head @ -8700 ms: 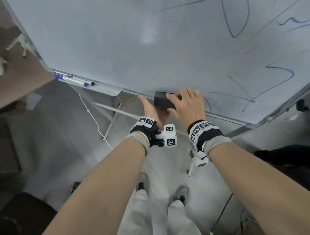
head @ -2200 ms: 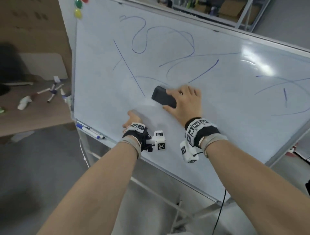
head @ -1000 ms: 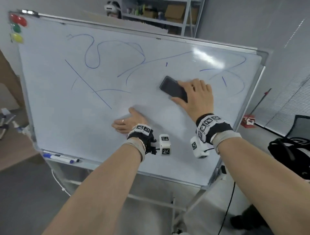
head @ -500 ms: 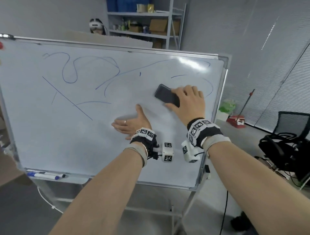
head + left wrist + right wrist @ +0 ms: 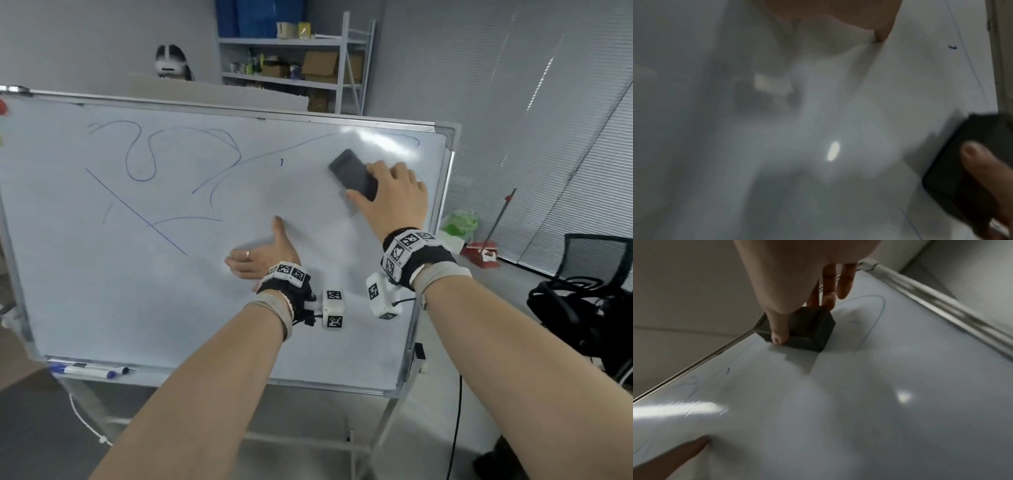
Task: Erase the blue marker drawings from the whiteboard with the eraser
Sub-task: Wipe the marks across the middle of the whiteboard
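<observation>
one whiteboard (image 5: 102, 308), one eraser (image 5: 352, 174), two hands, perhaps two markers (image 5: 89, 370).

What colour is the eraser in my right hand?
Black, or very dark grey; the eraser shows best in the right wrist view.

Even dim light; glare on whiteboard (image 5: 363, 138); wrist views blurred.

Black rectangular eraser (image 5: 354, 175) pressed flat, tilted, near upper right corner of white whiteboard (image 5: 102, 291); blue marker drawings (image 5: 147, 157) looping across upper left.
</observation>
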`<state>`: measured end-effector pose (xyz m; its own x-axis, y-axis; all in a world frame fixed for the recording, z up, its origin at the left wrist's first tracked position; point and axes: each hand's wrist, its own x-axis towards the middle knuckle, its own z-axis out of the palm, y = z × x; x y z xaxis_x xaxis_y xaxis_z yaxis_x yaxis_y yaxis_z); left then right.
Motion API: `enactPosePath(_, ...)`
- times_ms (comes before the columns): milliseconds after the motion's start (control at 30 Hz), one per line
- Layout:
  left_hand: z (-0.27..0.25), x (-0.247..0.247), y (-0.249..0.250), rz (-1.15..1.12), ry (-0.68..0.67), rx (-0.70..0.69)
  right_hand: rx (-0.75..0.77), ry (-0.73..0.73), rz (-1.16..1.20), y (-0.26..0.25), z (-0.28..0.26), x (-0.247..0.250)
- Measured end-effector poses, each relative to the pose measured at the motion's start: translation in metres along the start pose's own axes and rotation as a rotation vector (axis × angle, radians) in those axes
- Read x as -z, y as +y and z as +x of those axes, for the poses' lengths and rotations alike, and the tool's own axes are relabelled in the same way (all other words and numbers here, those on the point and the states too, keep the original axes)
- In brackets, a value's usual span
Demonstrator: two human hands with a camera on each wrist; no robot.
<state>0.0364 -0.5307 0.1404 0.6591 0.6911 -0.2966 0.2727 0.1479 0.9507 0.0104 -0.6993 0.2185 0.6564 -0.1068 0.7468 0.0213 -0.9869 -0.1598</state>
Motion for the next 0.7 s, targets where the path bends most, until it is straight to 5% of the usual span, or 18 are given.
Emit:
enactPosePath(167,-0.009,-0.009,0.001,-0.020,0.057,0.001,-0.361,0.141,0.018,0.048,-0.022,0.006)
enactPosePath(333,-0.002,-0.016,-0.003,0.013,0.118,-0.046,-0.398,0.132,0.011,0.050,-0.063,-0.010)
enactPosePath(500,0.006,-0.022,0.002,-0.052,0.204,0.021,-0.462,0.145,0.054,0.038,-0.044,-0.011)
enactPosePath(600,0.009,-0.025,0.009,-0.076,0.198,0.044,-0.384,0.135,0.074,0.037,-0.033,-0.009)
enactPosePath(700,0.016,-0.027,0.008,-0.068,0.192,0.056,-0.049,-0.033,0.085,0.026,-0.045,-0.020)
